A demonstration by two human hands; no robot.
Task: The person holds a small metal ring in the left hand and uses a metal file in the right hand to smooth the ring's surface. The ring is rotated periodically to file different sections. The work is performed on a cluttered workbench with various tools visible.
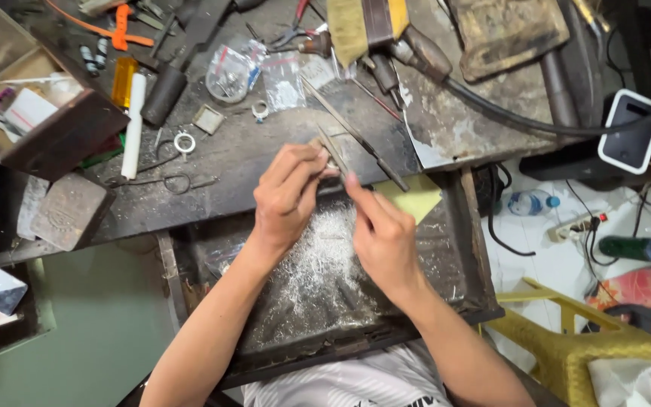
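My left hand (286, 194) pinches a small metal piece (331, 163) against the front edge of the worn workbench (250, 162). My right hand (383, 232) grips a long thin metal file (356, 143), which runs up and to the left across that piece. Both hands hover over an open drawer tray (457, 249) heaped with silvery metal filings (318, 260). What exactly the small piece is stays hidden by my fingers.
On the bench lie small plastic bags (280, 79), metal rings (184, 142), pliers (291, 32), a white tube (133, 124) and a wooden box (47, 124). A thick hose (506, 113) crosses right. Bottles (530, 202), a power strip (578, 224) and a yellow stool (589, 350) stand below right.
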